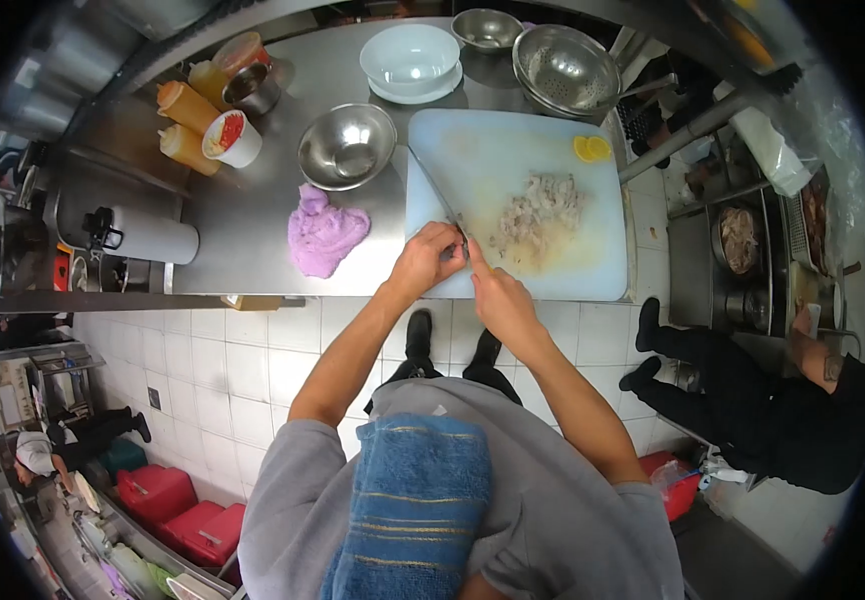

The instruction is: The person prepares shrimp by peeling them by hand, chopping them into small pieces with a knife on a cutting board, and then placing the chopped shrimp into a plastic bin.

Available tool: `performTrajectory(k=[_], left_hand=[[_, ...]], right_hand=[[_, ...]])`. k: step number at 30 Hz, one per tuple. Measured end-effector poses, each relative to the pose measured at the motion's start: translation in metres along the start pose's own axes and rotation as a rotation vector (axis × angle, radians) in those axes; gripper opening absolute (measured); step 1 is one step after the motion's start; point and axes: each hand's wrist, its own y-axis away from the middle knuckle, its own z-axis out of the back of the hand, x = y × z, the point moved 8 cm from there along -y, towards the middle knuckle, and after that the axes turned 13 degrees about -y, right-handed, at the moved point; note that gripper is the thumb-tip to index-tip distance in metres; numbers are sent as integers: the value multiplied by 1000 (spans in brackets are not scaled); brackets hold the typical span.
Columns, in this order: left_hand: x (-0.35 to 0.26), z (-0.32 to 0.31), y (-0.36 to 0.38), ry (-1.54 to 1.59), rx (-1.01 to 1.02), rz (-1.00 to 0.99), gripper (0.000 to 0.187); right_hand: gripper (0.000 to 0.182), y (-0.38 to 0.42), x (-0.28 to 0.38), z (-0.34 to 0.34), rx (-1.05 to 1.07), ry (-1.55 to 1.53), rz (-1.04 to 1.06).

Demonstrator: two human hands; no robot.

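Observation:
My right hand [503, 303] is closed around the handle end of a knife [437, 186], its index finger stretched toward the blade. The blade points away and to the left over the white cutting board [513, 135]. My left hand [427, 260] is closed beside the heel of the blade, fingertips curled together against it. A small dark bit shows by these fingers, too small to name. To the right of the knife lies a loose heap of chopped, pale greyish food [545, 212]. Yellow lemon pieces [592, 149] rest at the board's far right corner.
Left of the board are a steel bowl [348, 147] and a crumpled purple cloth [326, 232]. White bowls [410, 58] and a colander [566, 68] stand behind. Sauce bottles [187, 107] stand at the left. A person in black [753, 400] is close by on the right.

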Motion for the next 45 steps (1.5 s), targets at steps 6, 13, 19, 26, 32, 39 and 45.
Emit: performTrajectory(k=[6,13,19,26,32,39,45], left_hand=[[-1,3,0,-40,-36,-9,14],[15,10,27,-79,-142,82,16],[-1,16,21,-137,-87,183,16],[4,27,28,-89,-100,271,12],[4,14,19,-54,-57,259,12],[-8,13,8,88,18,223,10],[-6,6,13,3,-55,89,14]], right_hand=[[61,-2,-14,6,20,-115,4],[59,6,-23,7,7,-156,77],[65,1,-53,31,-74,-129,35],[60,40,-9,56,-286,-210,164],[61,19,-25,38,-6,0,-24],[58,34,-2,41,41,-56,50],[56,41,14,48,165,29,9]])
